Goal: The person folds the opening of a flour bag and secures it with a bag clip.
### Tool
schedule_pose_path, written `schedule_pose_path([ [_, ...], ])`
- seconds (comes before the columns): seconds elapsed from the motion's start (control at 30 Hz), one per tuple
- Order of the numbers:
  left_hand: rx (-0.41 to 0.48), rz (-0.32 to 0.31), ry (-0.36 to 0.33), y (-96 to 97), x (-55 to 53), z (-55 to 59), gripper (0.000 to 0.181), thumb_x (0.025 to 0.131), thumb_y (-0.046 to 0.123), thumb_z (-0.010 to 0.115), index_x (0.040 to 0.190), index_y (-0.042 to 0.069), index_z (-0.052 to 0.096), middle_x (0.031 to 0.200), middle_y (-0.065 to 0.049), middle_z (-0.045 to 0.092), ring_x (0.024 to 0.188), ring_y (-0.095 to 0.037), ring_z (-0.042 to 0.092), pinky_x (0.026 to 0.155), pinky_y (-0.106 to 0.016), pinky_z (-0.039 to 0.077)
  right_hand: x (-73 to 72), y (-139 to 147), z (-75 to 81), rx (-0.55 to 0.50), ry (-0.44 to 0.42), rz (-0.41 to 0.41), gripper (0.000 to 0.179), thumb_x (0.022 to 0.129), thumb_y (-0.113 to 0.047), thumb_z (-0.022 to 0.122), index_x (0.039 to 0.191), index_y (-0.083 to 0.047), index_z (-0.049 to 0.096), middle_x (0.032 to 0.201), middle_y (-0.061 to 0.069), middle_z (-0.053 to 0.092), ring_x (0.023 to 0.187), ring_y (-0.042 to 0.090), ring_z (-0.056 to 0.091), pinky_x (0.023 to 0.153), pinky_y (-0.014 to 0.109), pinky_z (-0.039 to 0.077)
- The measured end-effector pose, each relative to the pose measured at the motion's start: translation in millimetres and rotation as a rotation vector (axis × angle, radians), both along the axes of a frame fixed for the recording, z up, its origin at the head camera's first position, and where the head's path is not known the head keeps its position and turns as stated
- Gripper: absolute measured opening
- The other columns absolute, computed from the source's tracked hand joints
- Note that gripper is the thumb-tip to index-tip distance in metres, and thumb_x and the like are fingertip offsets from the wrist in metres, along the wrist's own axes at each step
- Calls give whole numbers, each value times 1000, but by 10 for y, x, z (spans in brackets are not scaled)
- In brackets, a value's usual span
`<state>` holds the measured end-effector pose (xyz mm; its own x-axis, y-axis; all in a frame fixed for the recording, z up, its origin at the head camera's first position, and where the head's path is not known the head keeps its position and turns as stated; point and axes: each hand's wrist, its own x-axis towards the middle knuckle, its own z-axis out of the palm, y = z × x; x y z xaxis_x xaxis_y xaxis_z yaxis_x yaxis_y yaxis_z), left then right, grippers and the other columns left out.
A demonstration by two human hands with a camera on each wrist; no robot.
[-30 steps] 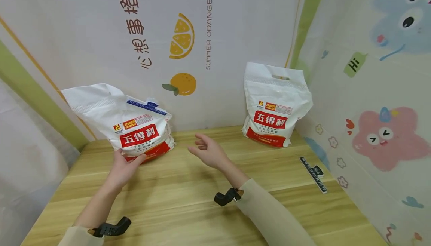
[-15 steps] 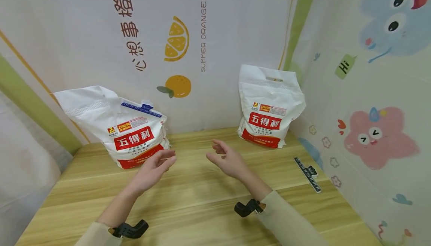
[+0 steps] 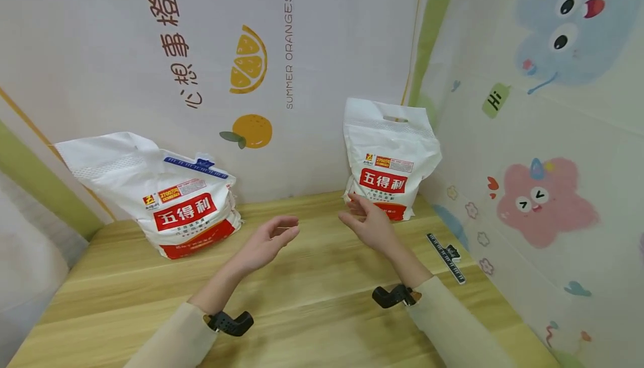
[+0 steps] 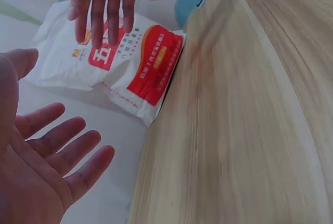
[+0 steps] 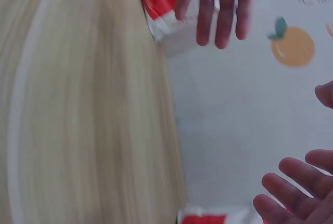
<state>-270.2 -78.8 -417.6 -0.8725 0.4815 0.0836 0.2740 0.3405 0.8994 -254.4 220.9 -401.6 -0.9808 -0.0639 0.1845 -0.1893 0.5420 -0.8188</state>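
A white and red flour bag [image 3: 191, 211] leans at the back left, its top folded over and held by a blue sealing clip [image 3: 196, 165]. At the back right stands a second flour bag [image 3: 384, 155], upright, with a handle slot in its top. My right hand [image 3: 374, 227] is nearest to that bag and covers part of its lower left corner in the head view; the fingers are loosely bent and hold nothing. My left hand [image 3: 264, 246] hovers over the middle of the table, fingers apart in the left wrist view. A black sealing clip [image 3: 448, 259] lies on the table at the right.
The wooden table [image 3: 302, 301] meets a white printed curtain [image 3: 312, 161] behind the bags. A second curtain with cartoon figures [image 3: 545, 206] closes off the right side. Each wrist wears a small black camera [image 3: 231, 323].
My left hand has let go of the left flour bag's base and moved right. My right hand has also moved right, toward the other bag. The camera view has shifted right.
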Motion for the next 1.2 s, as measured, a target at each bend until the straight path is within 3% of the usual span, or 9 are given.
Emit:
schedule_pose_path([
  [0.2,12,-43,24,282,-177,29,52,113,40,62,155,10,58,154,-17,64,138,-35,65,111,-52,57,-75,357,81,-7,0,-105,72,107,-43,72,164,-8,48,155,20,64,139,38,67,116,54,55],
  [0.57,57,-73,26,805,-488,82,53,114,38,59,157,7,56,157,-16,62,140,-35,64,111,-50,58,-152,877,56,-79,-12,-238,75,108,-41,69,166,-3,41,161,26,54,146,45,57,119,59,51],
  [0.87,64,-19,40,1288,-855,12,58,112,40,63,158,6,54,156,-18,62,146,-38,60,116,-55,54,-246,1107,-3,-105,-13,-342,74,109,-35,68,167,-1,36,167,28,44,153,47,48,121,62,48],
  [1.2,141,43,-55,1715,-1226,36,85,108,45,66,171,2,27,171,-23,41,159,-42,44,129,-57,41,-423,1284,-125,-154,22,-512,96,103,-46,72,168,0,19,170,28,32,158,47,38,127,62,40],
])
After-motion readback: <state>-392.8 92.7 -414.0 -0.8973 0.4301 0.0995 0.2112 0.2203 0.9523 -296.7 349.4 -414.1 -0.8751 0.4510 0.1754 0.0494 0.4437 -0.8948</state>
